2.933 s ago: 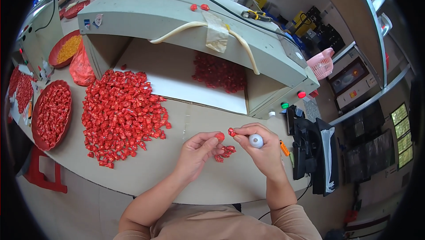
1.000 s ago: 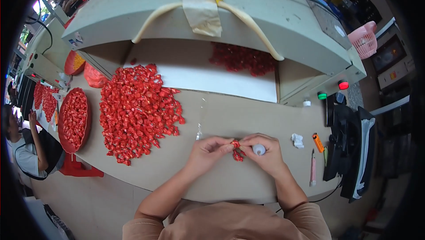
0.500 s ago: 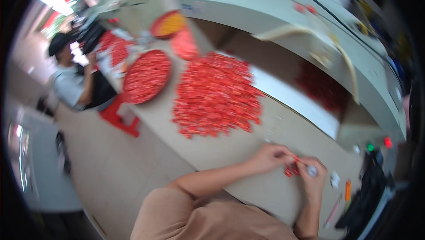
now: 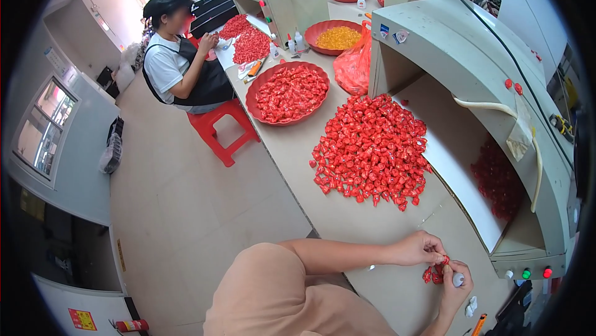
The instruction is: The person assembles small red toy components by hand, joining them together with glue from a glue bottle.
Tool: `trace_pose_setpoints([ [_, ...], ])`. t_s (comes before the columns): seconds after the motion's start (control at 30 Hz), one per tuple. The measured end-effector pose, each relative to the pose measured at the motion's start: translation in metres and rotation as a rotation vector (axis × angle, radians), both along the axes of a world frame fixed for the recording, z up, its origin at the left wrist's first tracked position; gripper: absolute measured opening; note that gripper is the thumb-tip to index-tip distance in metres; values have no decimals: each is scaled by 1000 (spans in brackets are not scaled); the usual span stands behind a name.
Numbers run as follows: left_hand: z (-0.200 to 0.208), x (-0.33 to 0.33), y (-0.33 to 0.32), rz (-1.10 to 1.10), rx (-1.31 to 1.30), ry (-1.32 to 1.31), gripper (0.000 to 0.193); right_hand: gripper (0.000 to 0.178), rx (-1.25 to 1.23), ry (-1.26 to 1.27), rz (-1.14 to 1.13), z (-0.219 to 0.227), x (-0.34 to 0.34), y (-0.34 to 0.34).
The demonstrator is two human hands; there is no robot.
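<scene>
Over the near right of the table, my left hand (image 4: 419, 250) is closed, its fingertips pinching a small shiny red piece (image 4: 446, 259). My right hand (image 4: 459, 286) meets it there, its fingers curled around a small white bottle (image 4: 458, 279) whose rounded end pokes out. Right-hand fingertips touch or nearly touch the red piece; exact contact is hidden. A few more red pieces (image 4: 428, 274) lie just below the hands. Beyond them spreads a large heap of the same glossy red pieces (image 4: 374, 153).
A red tray (image 4: 250, 105) of red pieces stands behind the heap, near a red plastic bag (image 4: 354, 66) and a tray of yellow pieces (image 4: 315, 28). At right is an open-fronted box-like machine (image 4: 472, 44) with buttons. A co-worker (image 4: 180, 63) sits far left; an orange-handled tool (image 4: 479, 323) lies near right.
The whole view has swung and steadied, so the scene sits differently in it. Both hands stay together at the red piece, the bottle still in my right hand.
</scene>
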State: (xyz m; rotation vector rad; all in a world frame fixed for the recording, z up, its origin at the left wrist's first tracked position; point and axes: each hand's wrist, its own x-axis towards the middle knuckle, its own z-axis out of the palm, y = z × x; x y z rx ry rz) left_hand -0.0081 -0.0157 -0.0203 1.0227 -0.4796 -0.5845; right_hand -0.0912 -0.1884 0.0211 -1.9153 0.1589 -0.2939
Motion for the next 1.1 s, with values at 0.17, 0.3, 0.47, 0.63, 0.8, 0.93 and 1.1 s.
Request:
trace_pose_setpoints([
  [0.17,5,-1,3,-51,34,17,12,8,-2,30,29,1,-4,-3],
  [0.3,4,-2,3,-73,55,-2,12,8,28,35,33,5,-5,1],
  [0.47,2,-2,4,-53,44,-21,12,13,-22,9,6,3,-4,2],
  [0.63,3,-1,3,-56,44,-22,11,13,17,26,-15,1,-4,0],
  [0.8,5,-1,2,-61,49,-17,11,14,10,26,-31,4,-5,2],
  [0.93,7,-2,6,-58,42,-39,11,14,26,5,-24,4,-4,5],
  [1.1,9,-4,7,-43,86,-22,14,14,67,11,-28,10,-6,9],
])
